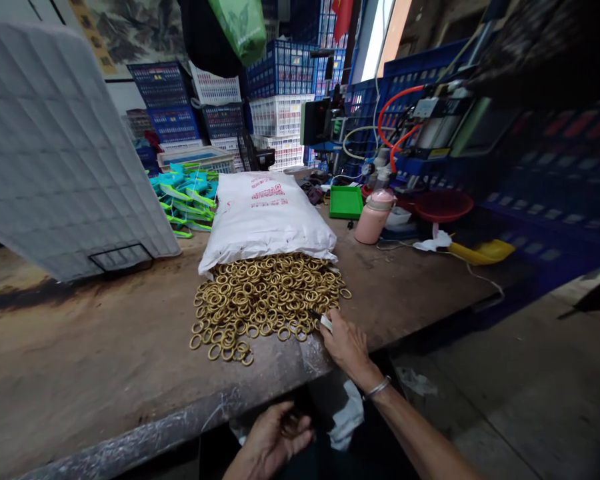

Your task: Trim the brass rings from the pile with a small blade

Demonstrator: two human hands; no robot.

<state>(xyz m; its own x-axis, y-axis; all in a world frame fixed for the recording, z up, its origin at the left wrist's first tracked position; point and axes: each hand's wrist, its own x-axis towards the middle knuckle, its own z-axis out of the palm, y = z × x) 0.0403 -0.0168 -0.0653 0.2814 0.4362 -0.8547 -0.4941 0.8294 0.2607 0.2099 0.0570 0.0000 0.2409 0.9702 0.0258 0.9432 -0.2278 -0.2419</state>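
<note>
A heap of gold-coloured rings (265, 300) lies on the worktable, spilling from under the near edge of a white sack (270, 213) with red print. At the heap's right front edge, my right hand (347, 343) is closed on a slim tool with a dark tip and a white part (325, 322). The tip touches or hovers just over the rings; its exact kind is unclear. Below the table's front edge, my left hand (277, 437) is palm up with curled fingers. Something small and dark gold shows between them, too dim to name.
A large white ribbed panel (70, 147) stands at left. Behind it lie turquoise and lime plastic pieces (187, 193). To the right are a green tray (346, 202), a pink bottle (374, 219), a yellow scoop-like piece (483, 251) and a machine with orange hoses (435, 127). Stacked crates (283, 70) fill the back.
</note>
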